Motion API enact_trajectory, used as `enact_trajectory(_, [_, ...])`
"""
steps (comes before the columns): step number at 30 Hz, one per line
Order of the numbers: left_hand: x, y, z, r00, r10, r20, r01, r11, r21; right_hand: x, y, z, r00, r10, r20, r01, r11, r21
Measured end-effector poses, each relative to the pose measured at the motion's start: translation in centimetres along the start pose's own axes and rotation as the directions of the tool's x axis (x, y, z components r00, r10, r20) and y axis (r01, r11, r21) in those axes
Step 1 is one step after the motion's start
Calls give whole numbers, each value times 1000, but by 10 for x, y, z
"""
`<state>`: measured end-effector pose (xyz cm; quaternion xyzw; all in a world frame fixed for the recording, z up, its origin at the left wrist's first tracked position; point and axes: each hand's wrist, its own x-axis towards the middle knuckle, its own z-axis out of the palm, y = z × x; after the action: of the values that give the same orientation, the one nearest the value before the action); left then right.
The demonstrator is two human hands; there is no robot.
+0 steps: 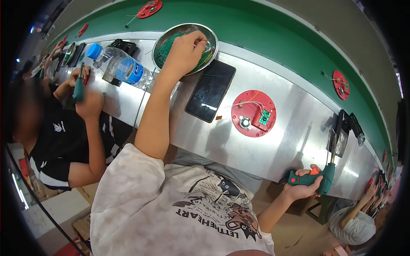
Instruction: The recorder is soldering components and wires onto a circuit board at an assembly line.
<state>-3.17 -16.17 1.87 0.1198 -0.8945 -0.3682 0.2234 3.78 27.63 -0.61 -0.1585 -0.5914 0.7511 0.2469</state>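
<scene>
My left hand [184, 53] reaches over a round metal bowl [215, 40] full of thin green wires [164, 51]. Its fingers are pinched together at the bowl's right side; whatever lies between them is too small to make out. My right hand [302, 190] is wrapped around a green soldering gun [326, 181] with an orange trigger, its metal tip pointing away from me. Between my hands, a red disc [240, 112] lies on the metal bench, carrying a small green circuit board [265, 117], a round silver part [245, 122] and loose white and orange wires.
A black phone [209, 94] lies beside the bowl, a short wire on its screen. Left of the bowl lies a water bottle [124, 68]. A black stand [341, 132] is at right. Red discs [341, 85] ride the green belt [273, 34]. A co-worker [64, 136] sits at left.
</scene>
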Motion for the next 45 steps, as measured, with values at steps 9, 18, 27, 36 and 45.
enact_trajectory(9, [7, -27, -2, 997, 71, 9, -71, 986, 152, 0, 2, -12, 997, 43, 71, -43, 999, -1])
enact_trajectory(18, [-39, 92, 13, 896, 435, 83, -410, 886, -216, -14, -9, -12, 885, -41, 463, 77, 995, -59])
enact_trajectory(27, [-95, 73, 76, 765, 627, 145, -592, 774, -222, -60, -9, -8, 749, -22, 663, 129, 985, -113])
enact_trajectory(36, [-95, 60, 81, 694, 713, 100, -697, 701, -152, -72, 5, -6, 720, 3, 694, 138, 979, -147])
enact_trajectory(45, [-98, 57, 82, 705, 696, 136, -682, 718, -139, -71, -1, -4, 741, 56, 670, 93, 978, -185])
